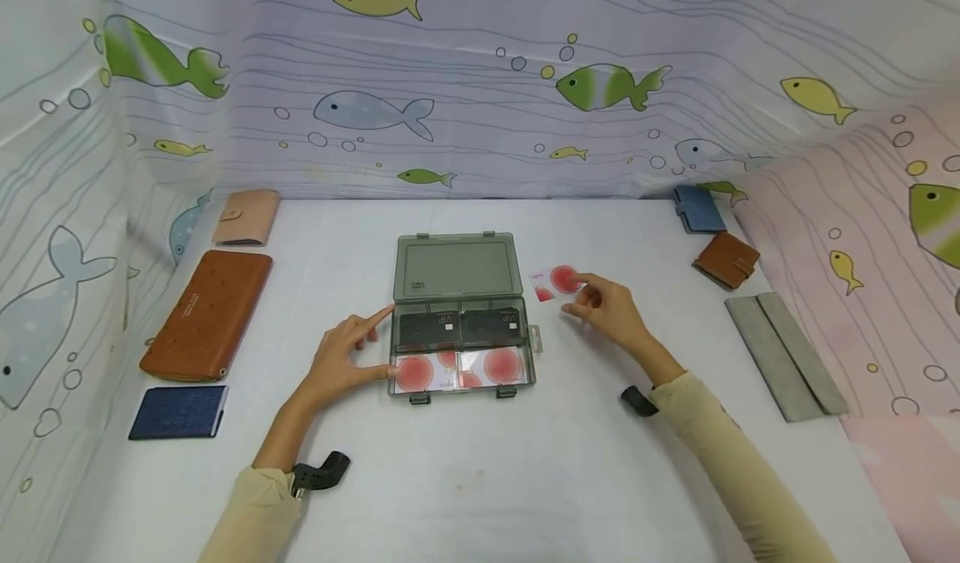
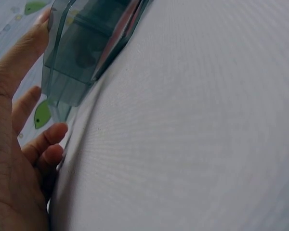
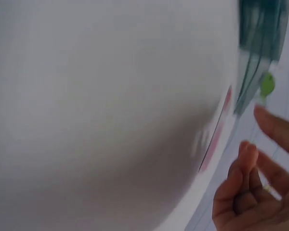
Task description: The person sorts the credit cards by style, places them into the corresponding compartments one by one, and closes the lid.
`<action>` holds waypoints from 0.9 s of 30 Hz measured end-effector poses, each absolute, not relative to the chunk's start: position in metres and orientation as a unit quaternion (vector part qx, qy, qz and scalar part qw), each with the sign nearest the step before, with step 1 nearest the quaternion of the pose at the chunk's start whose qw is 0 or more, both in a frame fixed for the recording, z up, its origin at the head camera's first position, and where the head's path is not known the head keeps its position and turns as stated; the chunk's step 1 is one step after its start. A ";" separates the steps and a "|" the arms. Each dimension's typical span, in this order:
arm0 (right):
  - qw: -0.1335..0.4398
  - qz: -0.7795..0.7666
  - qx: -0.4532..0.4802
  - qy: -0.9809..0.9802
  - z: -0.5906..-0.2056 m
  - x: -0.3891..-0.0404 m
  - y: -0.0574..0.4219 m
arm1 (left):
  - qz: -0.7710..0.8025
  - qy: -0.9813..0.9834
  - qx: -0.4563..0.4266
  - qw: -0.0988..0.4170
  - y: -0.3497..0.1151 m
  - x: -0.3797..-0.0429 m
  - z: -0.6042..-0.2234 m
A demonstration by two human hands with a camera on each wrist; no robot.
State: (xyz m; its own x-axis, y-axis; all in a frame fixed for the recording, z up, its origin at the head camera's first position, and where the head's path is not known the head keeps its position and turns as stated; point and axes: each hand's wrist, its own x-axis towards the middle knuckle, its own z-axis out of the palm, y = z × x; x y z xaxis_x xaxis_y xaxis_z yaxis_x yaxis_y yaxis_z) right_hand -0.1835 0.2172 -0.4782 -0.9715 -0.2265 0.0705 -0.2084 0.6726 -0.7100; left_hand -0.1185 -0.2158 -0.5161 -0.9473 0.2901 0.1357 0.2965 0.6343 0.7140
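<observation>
A green translucent plastic case lies with its lid folded back on the white table. Two black cards marked VIP fill its upper compartments, and two white cards with red circles fill the lower ones. My left hand touches the case's left side, thumb near the front corner and index finger farther up; the left wrist view shows the index finger straight against the wall. Right of the case, another red-circle card lies flat. My right hand hovers beside it, thumb and index finger apart, other fingers curled loosely.
Along the left stand a pink wallet, a long brown wallet and a dark blue notebook-like cover. Along the right are a blue wallet, a small brown wallet and a grey folded case. Fish-printed curtains surround the table.
</observation>
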 end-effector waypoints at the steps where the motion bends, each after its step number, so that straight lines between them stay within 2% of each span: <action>1: 0.026 -0.381 -0.122 0.916 -0.478 -0.191 0.222 | -0.396 -0.904 -0.163 0.004 -0.216 -0.118 -0.516; 7: 0.084 -0.352 -0.141 0.922 -0.483 -0.222 0.240 | -0.402 -0.900 -0.167 0.007 -0.216 -0.117 -0.518; 14: 0.134 -0.339 -0.133 0.922 -0.485 -0.237 0.249 | -0.401 -0.900 -0.168 0.011 -0.216 -0.117 -0.519; 27: 0.169 -0.340 -0.124 0.917 -0.482 -0.247 0.250 | -0.400 -0.901 -0.168 0.009 -0.217 -0.118 -0.517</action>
